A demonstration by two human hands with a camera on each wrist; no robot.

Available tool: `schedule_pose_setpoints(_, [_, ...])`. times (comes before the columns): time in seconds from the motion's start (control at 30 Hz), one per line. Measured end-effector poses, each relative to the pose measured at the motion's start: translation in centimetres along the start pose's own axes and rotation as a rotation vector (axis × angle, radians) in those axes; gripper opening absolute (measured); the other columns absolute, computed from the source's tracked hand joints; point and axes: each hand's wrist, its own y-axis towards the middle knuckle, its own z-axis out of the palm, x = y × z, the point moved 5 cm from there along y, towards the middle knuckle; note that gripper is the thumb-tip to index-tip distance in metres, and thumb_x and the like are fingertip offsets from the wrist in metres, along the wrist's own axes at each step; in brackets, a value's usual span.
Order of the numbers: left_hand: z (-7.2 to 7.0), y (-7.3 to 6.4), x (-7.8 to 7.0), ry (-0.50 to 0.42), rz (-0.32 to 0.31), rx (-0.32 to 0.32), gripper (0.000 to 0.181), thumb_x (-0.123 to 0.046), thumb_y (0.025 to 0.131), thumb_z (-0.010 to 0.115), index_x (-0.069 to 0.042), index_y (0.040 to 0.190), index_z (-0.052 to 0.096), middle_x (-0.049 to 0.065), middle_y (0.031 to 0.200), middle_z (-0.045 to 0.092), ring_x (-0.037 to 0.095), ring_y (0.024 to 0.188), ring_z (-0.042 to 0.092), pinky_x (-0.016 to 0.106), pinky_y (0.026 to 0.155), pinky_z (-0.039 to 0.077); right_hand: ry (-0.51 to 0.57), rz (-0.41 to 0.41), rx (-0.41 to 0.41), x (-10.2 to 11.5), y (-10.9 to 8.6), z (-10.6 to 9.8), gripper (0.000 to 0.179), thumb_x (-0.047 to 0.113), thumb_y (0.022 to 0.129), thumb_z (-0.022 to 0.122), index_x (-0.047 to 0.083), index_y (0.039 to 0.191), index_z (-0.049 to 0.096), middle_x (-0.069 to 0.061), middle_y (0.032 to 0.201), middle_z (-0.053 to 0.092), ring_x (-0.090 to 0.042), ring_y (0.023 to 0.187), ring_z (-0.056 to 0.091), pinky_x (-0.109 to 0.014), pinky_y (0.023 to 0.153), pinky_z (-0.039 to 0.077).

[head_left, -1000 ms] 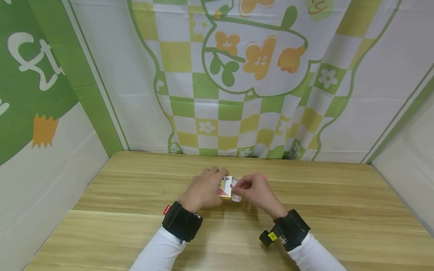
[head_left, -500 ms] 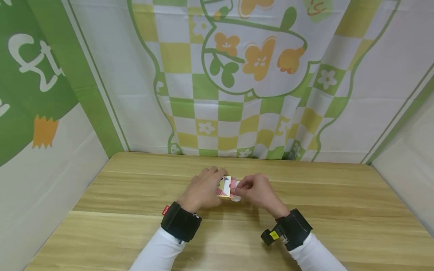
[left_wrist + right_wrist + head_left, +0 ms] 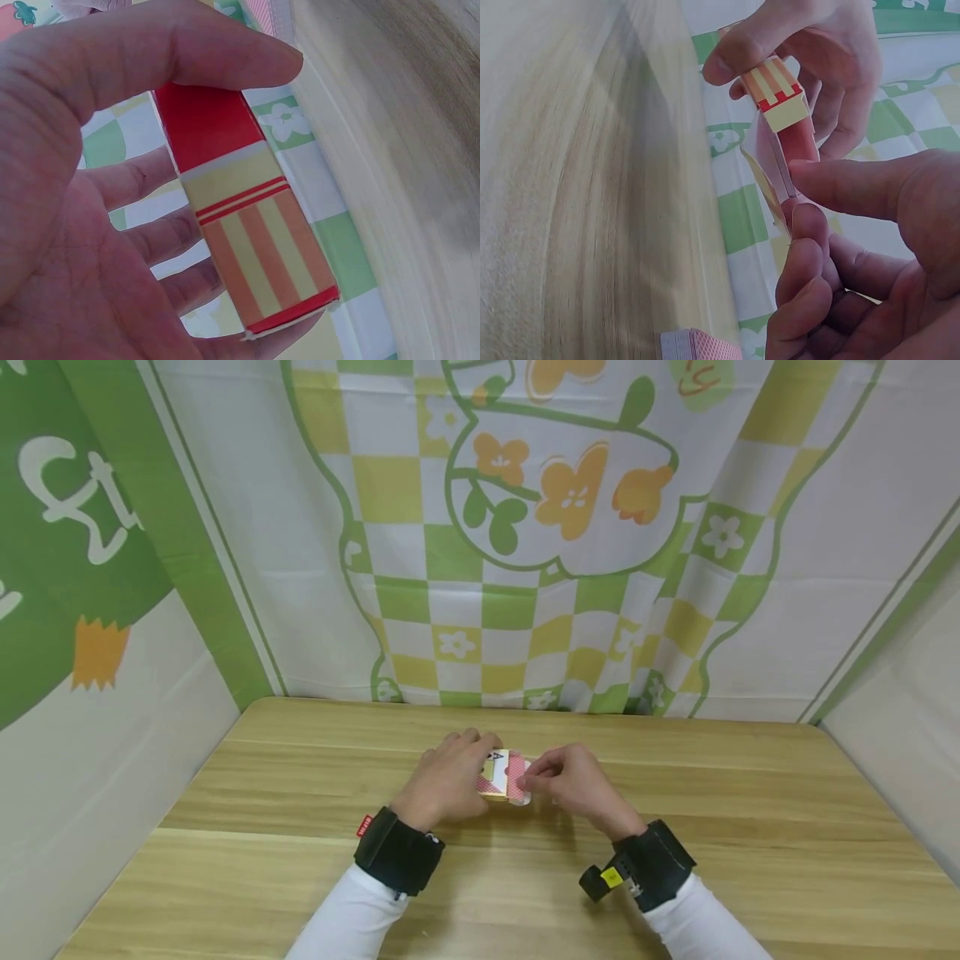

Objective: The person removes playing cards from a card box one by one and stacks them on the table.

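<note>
My left hand (image 3: 446, 781) grips a playing card box (image 3: 495, 774), marked with an A, above the table. In the left wrist view, the thumb lies across the red and striped side of the box (image 3: 247, 217), with the fingers on its far side. Red-backed playing cards (image 3: 517, 777) show at the box's open right end, beside a pale flap (image 3: 759, 169). There my right hand (image 3: 573, 781) pinches with thumb and forefinger. How many cards lie between those fingertips is hidden. A stack of cards (image 3: 697, 345) rests on the table by the right hand.
The wooden table (image 3: 300, 860) ends at a patterned green and white curtain (image 3: 510, 610) just behind the hands. Cloth walls (image 3: 225, 668) stand at both sides. A black strap (image 3: 652, 868) with a small camera is on the right wrist.
The box in my left hand has shifted slightly left. More of the red card back shows at its open end, where white showed before. My right hand stays almost in place.
</note>
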Motion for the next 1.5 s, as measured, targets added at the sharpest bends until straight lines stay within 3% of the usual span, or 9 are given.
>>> schedule_pose_setpoints(0.23, [-0.1, 0.0, 0.0, -0.007, 0.003, -0.004, 0.069, -0.008, 0.069, 0.087, -0.013, 0.132, 0.06, 0.007, 0.114, 0.061, 0.029, 0.107, 0.055, 0.055, 0.087, 0.049, 0.096, 0.017, 0.031, 0.0, -0.2, -0.3, 0.009, 0.01, 0.091, 0.075, 0.001, 0.093, 0.077, -0.006, 0.09, 0.067, -0.019, 0.072, 0.057, -0.03, 0.064, 0.049])
schedule_pose_setpoints(0.37, [-0.2, 0.0, 0.1, 0.002, 0.004, -0.002, 0.069, -0.008, 0.069, 0.088, -0.013, 0.131, 0.06, 0.007, 0.113, 0.061, 0.029, 0.105, 0.056, 0.053, 0.085, 0.049, 0.118, 0.074, 0.022, -0.2, -0.3, -0.6, 0.008, 0.01, 0.091, 0.074, 0.003, 0.092, 0.076, -0.006, 0.094, 0.068, -0.027, 0.083, 0.063, -0.034, 0.07, 0.054])
schedule_pose_setpoints(0.7, [-0.4, 0.0, 0.7, 0.009, -0.007, -0.006, 0.07, -0.009, 0.068, 0.088, -0.014, 0.132, 0.06, 0.006, 0.114, 0.061, 0.029, 0.106, 0.056, 0.053, 0.085, 0.049, 0.059, 0.104, -0.03, -0.5, -0.2, -1.5, 0.012, 0.014, 0.088, 0.076, 0.003, 0.083, 0.074, -0.004, 0.091, 0.066, -0.018, 0.08, 0.053, -0.03, 0.066, 0.043])
schedule_pose_setpoints(1.2, [-0.8, -0.3, 1.1, 0.014, 0.003, -0.025, 0.066, -0.008, 0.067, 0.089, -0.013, 0.127, 0.061, 0.007, 0.113, 0.063, 0.029, 0.102, 0.057, 0.053, 0.081, 0.049, 0.041, 0.17, -0.013, -0.7, -0.4, -2.2, 0.021, 0.021, 0.088, 0.077, 0.001, 0.085, 0.073, -0.004, 0.089, 0.062, -0.019, 0.08, 0.049, -0.031, 0.064, 0.037])
schedule_pose_setpoints(1.3, [-0.8, -0.3, 1.1, 0.022, 0.006, -0.022, 0.066, -0.008, 0.067, 0.089, -0.014, 0.127, 0.062, 0.007, 0.113, 0.062, 0.028, 0.102, 0.056, 0.052, 0.081, 0.049, -0.002, 0.155, -0.031, -0.6, -0.4, -2.4, 0.021, 0.024, 0.087, 0.079, 0.004, 0.088, 0.072, -0.005, 0.087, 0.064, -0.019, 0.078, 0.052, -0.031, 0.064, 0.039])
schedule_pose_setpoints(1.5, [-0.7, -0.1, 1.1, 0.026, 0.002, -0.014, 0.065, -0.008, 0.068, 0.089, -0.014, 0.127, 0.062, 0.006, 0.112, 0.062, 0.028, 0.102, 0.056, 0.052, 0.081, 0.049, -0.251, 0.022, -0.108, 0.5, -0.5, -3.2, 0.025, 0.026, 0.087, 0.08, 0.005, 0.097, 0.071, -0.004, 0.08, 0.063, -0.017, 0.069, 0.056, -0.031, 0.059, 0.044])
